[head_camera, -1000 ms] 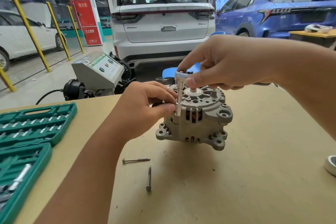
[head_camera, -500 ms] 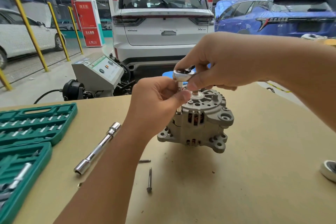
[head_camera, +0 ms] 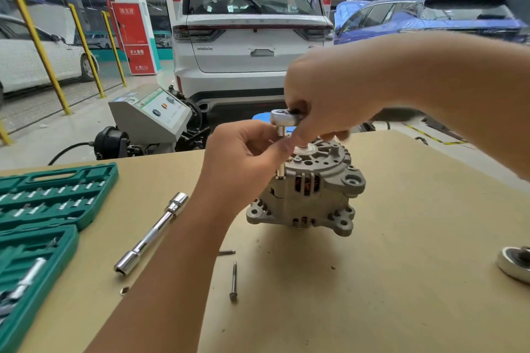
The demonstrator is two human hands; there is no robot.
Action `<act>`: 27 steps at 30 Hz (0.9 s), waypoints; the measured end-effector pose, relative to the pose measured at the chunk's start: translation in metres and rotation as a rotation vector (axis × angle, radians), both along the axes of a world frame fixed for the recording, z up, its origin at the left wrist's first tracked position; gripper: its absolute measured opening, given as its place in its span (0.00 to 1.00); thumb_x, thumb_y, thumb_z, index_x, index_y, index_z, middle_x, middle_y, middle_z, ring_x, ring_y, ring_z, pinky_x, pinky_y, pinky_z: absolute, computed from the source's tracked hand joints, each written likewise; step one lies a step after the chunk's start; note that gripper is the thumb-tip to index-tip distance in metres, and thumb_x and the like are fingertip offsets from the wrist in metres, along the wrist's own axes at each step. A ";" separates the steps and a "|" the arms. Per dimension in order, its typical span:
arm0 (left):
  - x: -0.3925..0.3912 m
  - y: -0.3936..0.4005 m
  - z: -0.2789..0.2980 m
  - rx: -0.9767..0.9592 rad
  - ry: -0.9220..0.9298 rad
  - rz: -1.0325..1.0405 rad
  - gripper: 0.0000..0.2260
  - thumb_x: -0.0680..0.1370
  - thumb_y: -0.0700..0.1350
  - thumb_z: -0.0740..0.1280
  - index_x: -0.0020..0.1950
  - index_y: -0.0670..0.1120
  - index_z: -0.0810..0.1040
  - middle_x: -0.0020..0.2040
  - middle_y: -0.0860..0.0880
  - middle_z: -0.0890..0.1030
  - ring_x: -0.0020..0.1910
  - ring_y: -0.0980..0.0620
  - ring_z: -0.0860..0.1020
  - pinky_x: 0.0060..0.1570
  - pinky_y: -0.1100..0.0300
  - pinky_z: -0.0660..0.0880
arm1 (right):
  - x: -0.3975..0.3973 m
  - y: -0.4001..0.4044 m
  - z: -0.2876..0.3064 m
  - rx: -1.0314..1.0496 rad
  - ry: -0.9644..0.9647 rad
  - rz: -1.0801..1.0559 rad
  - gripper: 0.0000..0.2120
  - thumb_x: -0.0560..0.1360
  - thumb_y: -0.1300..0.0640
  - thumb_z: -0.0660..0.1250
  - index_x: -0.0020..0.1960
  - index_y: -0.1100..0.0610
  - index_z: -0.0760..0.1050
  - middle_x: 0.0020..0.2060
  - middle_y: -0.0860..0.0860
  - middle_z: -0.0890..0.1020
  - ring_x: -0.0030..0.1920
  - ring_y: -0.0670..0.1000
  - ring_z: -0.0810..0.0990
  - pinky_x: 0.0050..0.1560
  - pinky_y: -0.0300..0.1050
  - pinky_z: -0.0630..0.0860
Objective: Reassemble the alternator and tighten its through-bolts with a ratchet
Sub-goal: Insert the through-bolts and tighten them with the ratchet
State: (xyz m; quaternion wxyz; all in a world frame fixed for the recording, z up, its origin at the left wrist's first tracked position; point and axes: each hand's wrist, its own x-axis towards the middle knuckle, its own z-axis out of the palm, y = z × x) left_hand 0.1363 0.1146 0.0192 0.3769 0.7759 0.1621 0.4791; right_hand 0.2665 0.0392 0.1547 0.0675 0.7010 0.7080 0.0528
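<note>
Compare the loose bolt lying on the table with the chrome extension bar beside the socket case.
The loose bolt is thin, dull grey, and lies pointing away from the camera; the extension bar is thicker, longer, mirror-bright, and lies diagonally. The bolt has a small head; the bar ends in a socket opening. Both lie untouched on the table.

An alternator (head_camera: 309, 195) stands on a tan table (head_camera: 401, 281). The right hand (head_camera: 329, 94) holds a ratchet (head_camera: 284, 119) head above it; the left hand (head_camera: 243, 157) pinches the upright socket extension (head_camera: 280, 170) beneath. Two loose bolts (head_camera: 233, 281) and a green socket case (head_camera: 43, 203) lie nearby.
</note>
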 end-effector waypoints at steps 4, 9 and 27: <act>0.002 -0.004 0.003 0.038 0.013 0.028 0.02 0.77 0.41 0.76 0.46 0.47 0.87 0.34 0.40 0.82 0.32 0.38 0.76 0.34 0.40 0.78 | 0.002 0.001 0.006 -0.040 0.063 -0.059 0.09 0.68 0.50 0.80 0.39 0.53 0.82 0.29 0.47 0.83 0.31 0.48 0.83 0.36 0.44 0.74; 0.008 -0.005 0.000 0.030 -0.016 0.032 0.02 0.77 0.41 0.76 0.45 0.47 0.87 0.27 0.50 0.78 0.27 0.52 0.69 0.29 0.57 0.67 | -0.001 -0.007 0.009 -0.149 0.043 -0.098 0.15 0.67 0.42 0.77 0.34 0.54 0.82 0.28 0.46 0.85 0.30 0.46 0.84 0.35 0.42 0.72; 0.020 -0.007 -0.011 0.044 -0.121 0.160 0.09 0.77 0.42 0.75 0.37 0.43 0.84 0.26 0.46 0.75 0.27 0.54 0.66 0.28 0.57 0.65 | 0.017 -0.006 0.019 -0.289 0.289 -0.103 0.05 0.68 0.56 0.79 0.40 0.55 0.84 0.36 0.50 0.87 0.36 0.47 0.86 0.37 0.41 0.78</act>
